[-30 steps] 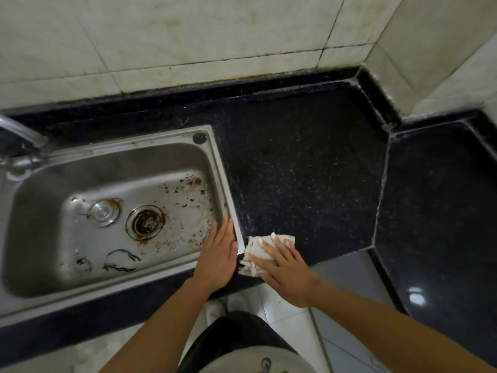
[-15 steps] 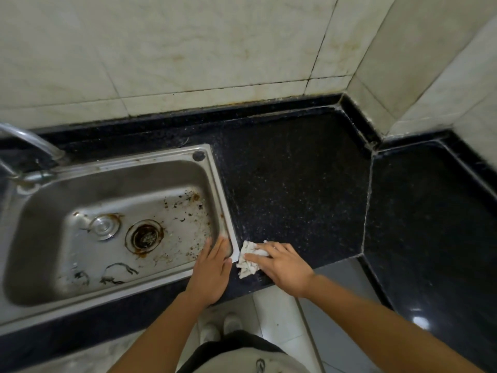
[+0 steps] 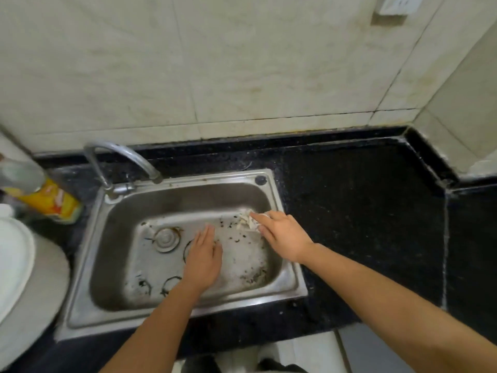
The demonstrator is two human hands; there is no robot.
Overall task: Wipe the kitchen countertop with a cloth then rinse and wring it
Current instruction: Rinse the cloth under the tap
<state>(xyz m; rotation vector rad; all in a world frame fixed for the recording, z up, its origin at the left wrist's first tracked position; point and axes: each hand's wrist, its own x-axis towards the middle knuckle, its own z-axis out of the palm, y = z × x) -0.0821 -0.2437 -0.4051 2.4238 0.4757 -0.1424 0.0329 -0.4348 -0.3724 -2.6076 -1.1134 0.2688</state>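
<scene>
My right hand (image 3: 282,235) grips a crumpled white cloth (image 3: 246,220) over the right inner side of the steel sink (image 3: 188,313). Only the cloth's left part shows past my fingers. My left hand (image 3: 203,258) hovers flat, fingers straight, over the sink's middle and covers the drain. Dark crumbs lie scattered on the sink bottom (image 3: 242,254). The black speckled countertop (image 3: 363,211) runs to the right of the sink. A curved tap (image 3: 126,154) stands at the sink's back left, with no water running.
A yellow-labelled bottle (image 3: 45,195) stands left of the sink, with a white rounded object (image 3: 16,265) in front of it. A round metal plug (image 3: 165,239) lies in the sink. Tiled walls meet in a corner at back right, with a socket (image 3: 398,5) high up.
Both hands moved from the counter's front edge into the sink. My right hand carried the cloth along. The view shifted left, bringing the tap and bottle into sight.
</scene>
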